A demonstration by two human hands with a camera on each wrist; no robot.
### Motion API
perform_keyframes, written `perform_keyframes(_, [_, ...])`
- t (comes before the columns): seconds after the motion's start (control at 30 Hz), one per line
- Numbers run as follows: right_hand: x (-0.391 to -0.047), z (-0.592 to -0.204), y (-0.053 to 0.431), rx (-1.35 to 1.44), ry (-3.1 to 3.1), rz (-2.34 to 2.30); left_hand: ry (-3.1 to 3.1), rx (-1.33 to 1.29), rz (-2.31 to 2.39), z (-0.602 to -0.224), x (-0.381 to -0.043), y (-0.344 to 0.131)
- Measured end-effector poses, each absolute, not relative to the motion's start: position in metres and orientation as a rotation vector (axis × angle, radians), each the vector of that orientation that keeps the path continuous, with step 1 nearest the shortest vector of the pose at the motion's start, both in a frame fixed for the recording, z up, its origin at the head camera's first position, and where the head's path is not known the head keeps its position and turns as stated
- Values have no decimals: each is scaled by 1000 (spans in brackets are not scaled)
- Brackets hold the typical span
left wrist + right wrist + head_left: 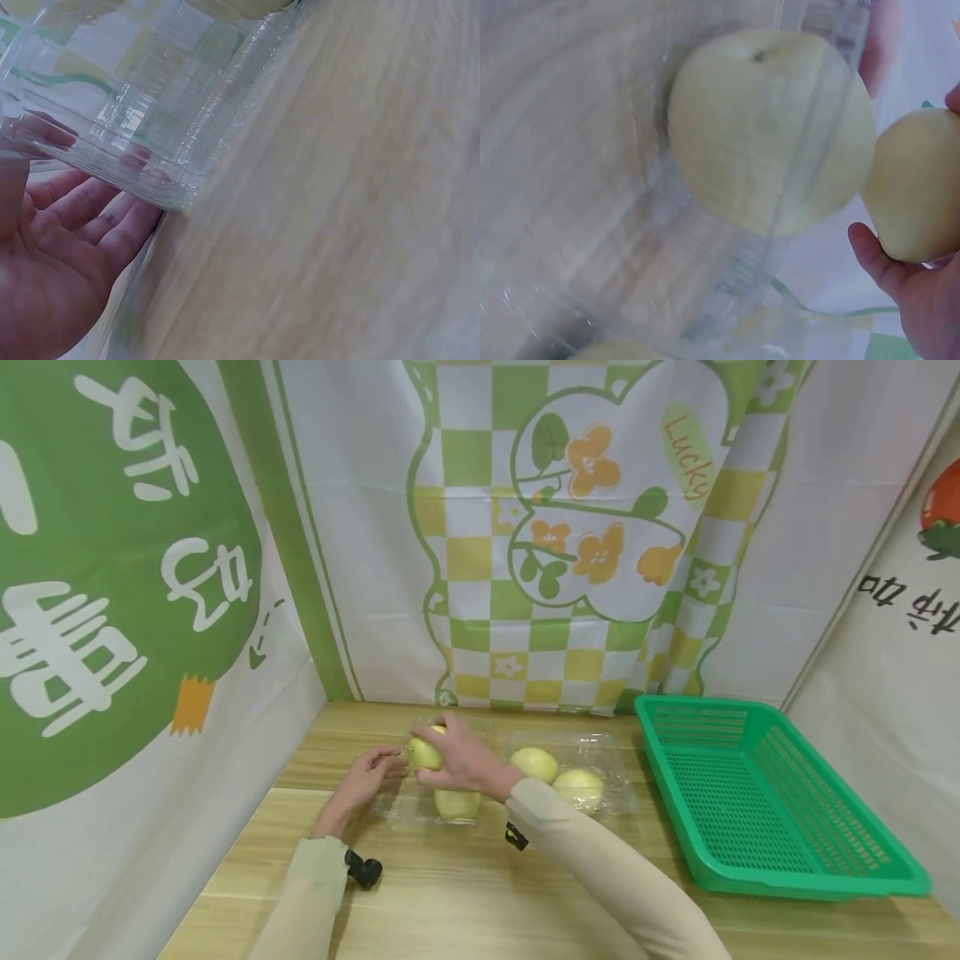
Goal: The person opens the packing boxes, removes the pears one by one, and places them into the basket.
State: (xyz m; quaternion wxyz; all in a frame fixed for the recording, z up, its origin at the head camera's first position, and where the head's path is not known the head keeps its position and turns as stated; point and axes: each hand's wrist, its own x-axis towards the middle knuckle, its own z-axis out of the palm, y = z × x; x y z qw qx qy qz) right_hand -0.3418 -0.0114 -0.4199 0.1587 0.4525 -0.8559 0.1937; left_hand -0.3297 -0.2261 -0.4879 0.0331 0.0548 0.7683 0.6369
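Note:
My right hand [465, 756] holds a pale yellow pear [425, 750] above the left clear plastic box. In the right wrist view, the thumb and fingers wrap round this pear [919, 187]. A second pear [457, 804] sits in the box below, seen through the plastic in the right wrist view [772, 135]. My left hand [367, 774] is at the left edge of that box. The left wrist view shows its loose fingers [86, 206] against the clear wall of the box [150, 112], partly behind it.
Another clear box [618, 760] to the right contains two pears, one at the back [534, 764] and one at the front [579, 789]. A green plastic basket [693, 852] stands at the table's right side. Behind the wooden table [442, 893] hangs a patterned curtain [465, 560].

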Motion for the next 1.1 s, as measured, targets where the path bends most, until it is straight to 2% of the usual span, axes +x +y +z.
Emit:
perform_keyframes(0.53, [-341,-375,2,962,-2126,555,2388,154,1960,-489,-329,-226])
perform_keyframes(1.1, [-331,-325,34,952,-2147,413,2448,226,1978,-493,-330,-226])
